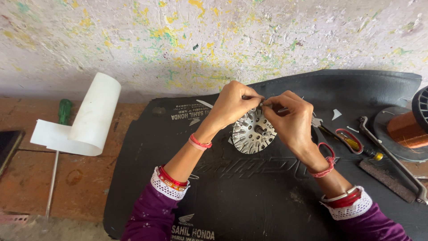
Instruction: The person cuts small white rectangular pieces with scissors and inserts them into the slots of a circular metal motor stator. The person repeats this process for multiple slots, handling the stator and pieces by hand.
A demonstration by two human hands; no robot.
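The slotted metal stator core (253, 130) stands tilted on the black mat (249, 196) at frame centre. Your left hand (232, 105) and right hand (292, 118) meet at its upper rim, fingertips pinched closed on something too small to identify. Scissors (350, 142) and a copper wire spool (406, 130) lie at right; a white paper roll (91, 116) and a green screwdriver (60, 143) lie at left.

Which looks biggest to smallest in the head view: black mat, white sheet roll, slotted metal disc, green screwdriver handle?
1. Black mat, largest by far.
2. White sheet roll.
3. Slotted metal disc, partly hidden by the left hand and right hand, so its full extent is unsure.
4. Green screwdriver handle, smallest.
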